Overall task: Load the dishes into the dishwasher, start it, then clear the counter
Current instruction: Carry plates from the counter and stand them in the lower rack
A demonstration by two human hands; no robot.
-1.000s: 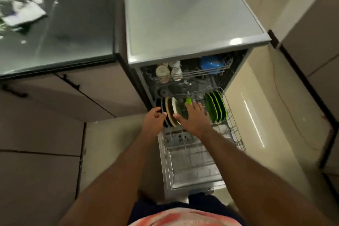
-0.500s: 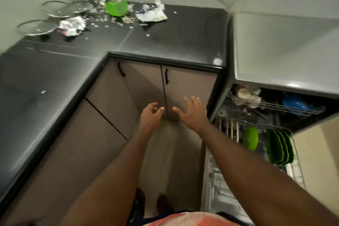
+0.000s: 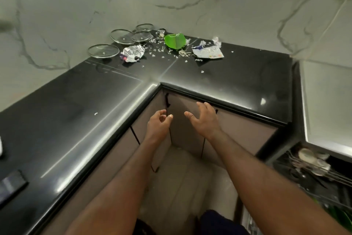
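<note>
Two empty hands hover before the corner cupboards (image 3: 188, 130): the left hand (image 3: 159, 123) with fingers loosely curled, the right hand (image 3: 204, 120) with fingers spread, neither holding anything. On the black counter (image 3: 238, 78) behind them lie four glass lids (image 3: 103, 50), a green plastic dish (image 3: 174, 41), crumpled foil (image 3: 133, 53), a torn packet (image 3: 208, 51) and scattered scraps. The dishwasher (image 3: 327, 105) stands open at far right, cups (image 3: 306, 155) in its upper rack.

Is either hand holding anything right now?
No, the left hand and the right hand both hover empty, fingers loosely spread, in front of the cabinet doors.
</note>
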